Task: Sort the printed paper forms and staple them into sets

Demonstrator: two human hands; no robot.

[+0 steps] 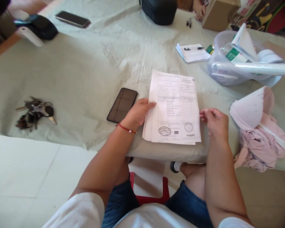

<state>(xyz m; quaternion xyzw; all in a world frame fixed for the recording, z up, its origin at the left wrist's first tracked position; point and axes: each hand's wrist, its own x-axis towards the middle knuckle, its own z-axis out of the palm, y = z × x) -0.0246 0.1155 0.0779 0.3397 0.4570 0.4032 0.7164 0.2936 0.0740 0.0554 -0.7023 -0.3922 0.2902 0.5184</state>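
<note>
A stack of printed papers (173, 109) lies near the table's front edge, its sheets slightly out of line. The top sheet carries a ruled table, small text and two round or oval ink stamps near the bottom. My left hand (140, 112) grips the stack's left edge, thumb on top and fingers out of sight underneath. Just off the right edge, my right hand (213, 120) is closed with thumb and fingertips together; I see nothing between them. Beside my left hand lies a dark phone (122, 105), screen up.
Keys (35, 113) lie at left; another phone (72, 19) is farther back. A notepad with a pen (193, 53), a plastic basin (222, 76) and pink cloth (258, 142) are at right. Behind stand a black case (159, 12) and a carton (219, 14), beside another person's hand (199, 10).
</note>
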